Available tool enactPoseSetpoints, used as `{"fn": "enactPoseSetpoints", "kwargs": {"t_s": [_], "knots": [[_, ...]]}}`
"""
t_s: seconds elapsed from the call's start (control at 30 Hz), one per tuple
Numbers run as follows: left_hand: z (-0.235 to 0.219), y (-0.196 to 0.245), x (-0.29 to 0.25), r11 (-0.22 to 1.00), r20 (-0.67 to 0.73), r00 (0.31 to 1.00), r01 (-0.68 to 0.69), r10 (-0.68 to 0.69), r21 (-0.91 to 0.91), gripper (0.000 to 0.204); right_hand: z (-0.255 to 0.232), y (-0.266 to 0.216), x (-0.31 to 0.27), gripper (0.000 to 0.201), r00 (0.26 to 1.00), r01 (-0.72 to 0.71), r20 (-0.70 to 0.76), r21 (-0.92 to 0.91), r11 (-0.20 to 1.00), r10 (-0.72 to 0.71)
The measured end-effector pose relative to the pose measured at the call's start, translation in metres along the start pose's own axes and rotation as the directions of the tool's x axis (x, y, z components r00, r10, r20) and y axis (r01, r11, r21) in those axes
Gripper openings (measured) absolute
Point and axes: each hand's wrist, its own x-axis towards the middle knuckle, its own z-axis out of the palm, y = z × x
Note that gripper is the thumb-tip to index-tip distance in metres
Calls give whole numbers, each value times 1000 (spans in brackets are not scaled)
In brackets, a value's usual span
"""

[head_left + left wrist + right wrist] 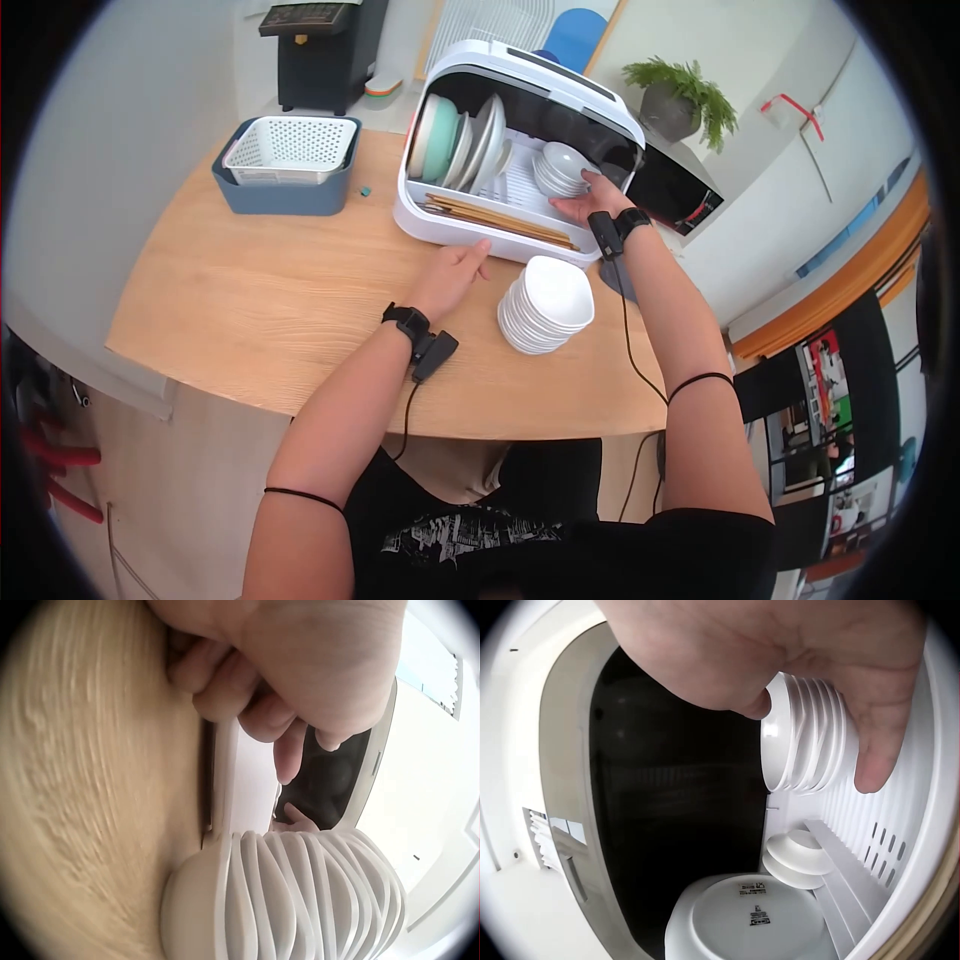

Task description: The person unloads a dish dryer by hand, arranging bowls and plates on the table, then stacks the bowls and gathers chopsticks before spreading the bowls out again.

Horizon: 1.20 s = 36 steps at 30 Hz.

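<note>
Inside the white dish rack [430, 228], my right hand [590, 198] is around a stack of small white bowls [561, 170]. The right wrist view shows the hand [780, 652] with thumb and fingers on opposite sides of the nested bowls [804, 735]. Just in front of the rack, my left hand [450, 278] holds nothing, its fingers loosely bent in the left wrist view. A tall stack of white square bowls [545, 305] stands on the table to its right, also low in the left wrist view [285, 900].
Plates [485, 140] stand upright in the rack's left part, with chopsticks [500, 220] along its front. A white basket [290, 150] sits in a blue bin [285, 200] on the wooden table [250, 300]. A potted plant [670, 110] is at the back right.
</note>
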Motion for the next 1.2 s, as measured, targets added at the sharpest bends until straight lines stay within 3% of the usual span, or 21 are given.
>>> {"fn": "enactPoseSetpoints", "kwargs": {"t_s": [0.03,0.07,0.17,0.23,0.37,0.47,0.53,0.57,0.63,0.73,0.87,0.93,1.0,1.2], "knots": [[0,0,-1,1000,1,1000,-11,11,-9,62,-1,2,6,67,994,6,111,80,997,-14],[0,0,-1,1000,4,1000,-22,22,-18,61,1,4,16,67,993,3,114,73,997,-11],[1,-1,0,999,-12,999,-33,33,7,63,14,13,16,63,1000,-1,8,167,986,0],[1,-2,1,1000,-7,1000,-19,18,-8,62,28,25,-3,53,993,106,-76,168,980,-94],[2,-1,1,999,-12,1000,18,-19,-44,59,38,25,-1,46,990,105,-117,184,977,-85],[0,1,1,998,17,999,40,-40,-49,55,38,22,-6,44,988,134,-91,146,980,-122],[0,2,2,997,24,999,45,-44,-59,54,36,14,-15,45,995,61,74,49,997,-65],[0,2,2,996,30,998,50,-48,-72,54,31,11,-22,45,995,64,71,55,996,-68],[0,4,0,996,32,998,59,-57,-74,54,21,5,-45,46,961,44,275,-92,995,-17],[0,2,2,997,34,998,48,-46,-67,53,4,15,-98,47,941,42,337,-121,992,1],[1,-4,4,999,24,999,-25,26,-49,53,-46,45,-178,47,950,74,312,-149,986,-24],[1,1,2,998,28,1000,-5,7,-66,52,-84,62,-210,45,952,102,306,-266,959,-17],[-1,2,1,997,29,1000,13,-11,-78,50,-103,87,-245,43,985,102,168,-368,924,-41],[-3,-1,5,995,80,996,53,-46,-90,41,-168,138,-253,42,993,-48,80,-402,914,87]]}}
